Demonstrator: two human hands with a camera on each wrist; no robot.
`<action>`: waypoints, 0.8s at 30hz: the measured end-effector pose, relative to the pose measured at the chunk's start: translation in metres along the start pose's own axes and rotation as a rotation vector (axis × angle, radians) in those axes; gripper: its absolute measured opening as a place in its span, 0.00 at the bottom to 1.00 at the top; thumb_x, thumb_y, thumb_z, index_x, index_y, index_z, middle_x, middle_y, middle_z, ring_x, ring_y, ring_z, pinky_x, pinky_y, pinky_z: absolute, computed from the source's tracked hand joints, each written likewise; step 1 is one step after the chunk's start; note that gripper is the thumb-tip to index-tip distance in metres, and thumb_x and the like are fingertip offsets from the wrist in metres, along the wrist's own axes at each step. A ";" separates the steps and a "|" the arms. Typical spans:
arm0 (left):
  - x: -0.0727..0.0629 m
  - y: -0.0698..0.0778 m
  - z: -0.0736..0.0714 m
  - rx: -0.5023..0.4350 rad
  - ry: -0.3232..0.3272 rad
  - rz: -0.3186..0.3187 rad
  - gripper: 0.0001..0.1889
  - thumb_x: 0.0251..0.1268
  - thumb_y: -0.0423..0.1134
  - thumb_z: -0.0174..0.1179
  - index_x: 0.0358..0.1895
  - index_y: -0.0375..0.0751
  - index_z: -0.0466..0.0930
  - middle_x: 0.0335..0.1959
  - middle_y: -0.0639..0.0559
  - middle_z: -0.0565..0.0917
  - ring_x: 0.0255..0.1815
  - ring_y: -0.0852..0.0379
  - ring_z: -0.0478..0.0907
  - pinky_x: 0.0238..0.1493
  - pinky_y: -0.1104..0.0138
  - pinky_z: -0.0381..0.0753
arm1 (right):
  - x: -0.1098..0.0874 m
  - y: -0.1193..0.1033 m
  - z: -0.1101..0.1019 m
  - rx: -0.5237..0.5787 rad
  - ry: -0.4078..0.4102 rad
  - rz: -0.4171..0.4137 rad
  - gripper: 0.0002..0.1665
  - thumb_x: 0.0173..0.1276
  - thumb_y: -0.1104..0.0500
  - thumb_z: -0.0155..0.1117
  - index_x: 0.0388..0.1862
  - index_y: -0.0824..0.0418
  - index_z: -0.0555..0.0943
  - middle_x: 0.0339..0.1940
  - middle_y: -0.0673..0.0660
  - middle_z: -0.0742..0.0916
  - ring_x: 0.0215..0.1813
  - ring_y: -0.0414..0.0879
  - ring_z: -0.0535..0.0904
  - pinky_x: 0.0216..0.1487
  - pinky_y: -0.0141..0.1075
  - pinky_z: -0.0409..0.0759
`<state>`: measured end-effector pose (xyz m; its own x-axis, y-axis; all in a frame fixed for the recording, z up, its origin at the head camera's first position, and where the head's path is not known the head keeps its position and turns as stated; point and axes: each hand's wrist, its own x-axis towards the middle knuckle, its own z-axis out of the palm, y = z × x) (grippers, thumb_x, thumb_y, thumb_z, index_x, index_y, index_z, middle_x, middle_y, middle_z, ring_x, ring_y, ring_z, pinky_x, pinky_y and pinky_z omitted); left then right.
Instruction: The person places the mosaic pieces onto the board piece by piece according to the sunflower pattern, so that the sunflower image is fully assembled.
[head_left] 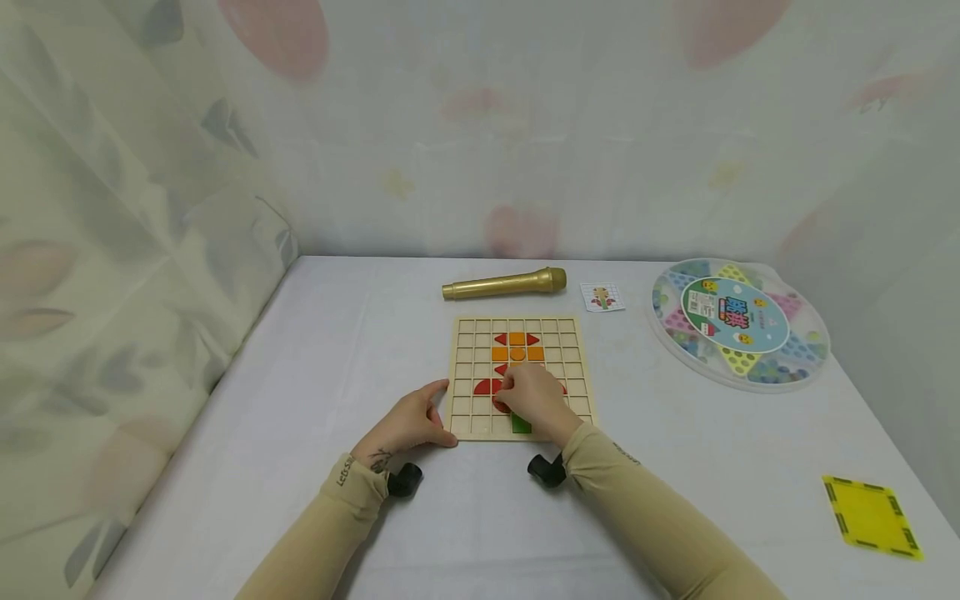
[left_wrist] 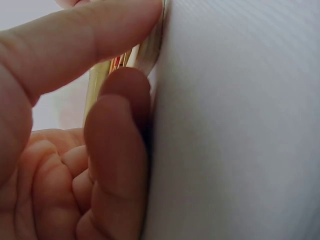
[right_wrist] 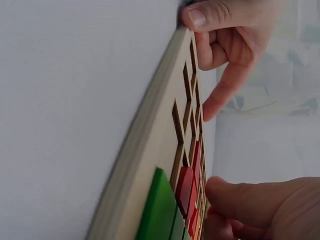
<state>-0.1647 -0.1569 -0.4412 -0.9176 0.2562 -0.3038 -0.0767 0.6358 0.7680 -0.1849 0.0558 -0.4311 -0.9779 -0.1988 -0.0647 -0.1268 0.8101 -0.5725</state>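
Note:
A square wooden grid board (head_left: 465, 422) lies on the table with red, orange and green flat pieces set in its cells. My left hand (head_left: 406, 423) holds the board's near left corner, thumb at the front edge and index finger along the left side. Over the lower middle of the board is my right hand (head_left: 536, 402), its fingers bent down at the cells beside a red half-round piece (head_left: 483, 387) and a red round piece (right_wrist: 184, 191). Whether anything is between those fingertips is hidden. A green piece (head_left: 521, 423) sits by the front edge, under the right wrist.
Behind the board lie a gold microphone (head_left: 504, 286) and a small picture card (head_left: 602, 297). A round clear game case (head_left: 780, 367) is at the back right. Near the right table edge lies a yellow square (head_left: 872, 517). Patterned cloth (head_left: 112, 333) hangs on the left.

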 end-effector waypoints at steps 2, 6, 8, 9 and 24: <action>0.000 0.000 0.000 -0.004 -0.002 0.000 0.53 0.35 0.30 0.75 0.70 0.39 0.55 0.20 0.47 0.76 0.19 0.58 0.70 0.22 0.68 0.69 | 0.000 0.001 -0.001 0.006 0.016 0.005 0.15 0.56 0.53 0.69 0.15 0.54 0.76 0.16 0.48 0.76 0.20 0.43 0.69 0.19 0.32 0.61; 0.000 -0.001 0.000 -0.008 -0.005 -0.004 0.53 0.35 0.30 0.75 0.71 0.39 0.55 0.20 0.47 0.77 0.19 0.58 0.70 0.21 0.68 0.68 | 0.001 0.002 0.000 -0.001 0.004 0.003 0.18 0.53 0.50 0.71 0.14 0.56 0.74 0.14 0.48 0.74 0.17 0.43 0.68 0.16 0.32 0.59; 0.000 -0.001 0.000 -0.012 -0.008 -0.008 0.53 0.35 0.30 0.75 0.71 0.40 0.55 0.20 0.47 0.77 0.18 0.58 0.70 0.21 0.68 0.68 | 0.001 0.003 0.001 -0.007 -0.012 0.002 0.20 0.51 0.49 0.72 0.14 0.56 0.73 0.13 0.48 0.72 0.17 0.42 0.68 0.16 0.32 0.58; 0.000 -0.001 0.000 -0.013 -0.009 -0.009 0.53 0.35 0.30 0.75 0.71 0.40 0.55 0.20 0.47 0.77 0.18 0.58 0.70 0.21 0.68 0.68 | 0.001 0.003 0.002 -0.009 -0.017 0.003 0.20 0.50 0.49 0.73 0.14 0.56 0.72 0.12 0.47 0.72 0.16 0.42 0.68 0.15 0.32 0.58; 0.000 -0.003 0.001 -0.017 -0.003 -0.011 0.53 0.34 0.30 0.75 0.71 0.40 0.55 0.20 0.47 0.77 0.19 0.58 0.71 0.22 0.68 0.69 | 0.002 0.014 -0.007 -0.048 0.013 0.058 0.19 0.55 0.51 0.69 0.13 0.55 0.72 0.14 0.49 0.74 0.20 0.43 0.69 0.19 0.32 0.60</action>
<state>-0.1644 -0.1586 -0.4442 -0.9157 0.2516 -0.3135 -0.0931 0.6259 0.7743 -0.1898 0.0704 -0.4335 -0.9859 -0.1438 -0.0861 -0.0772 0.8455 -0.5283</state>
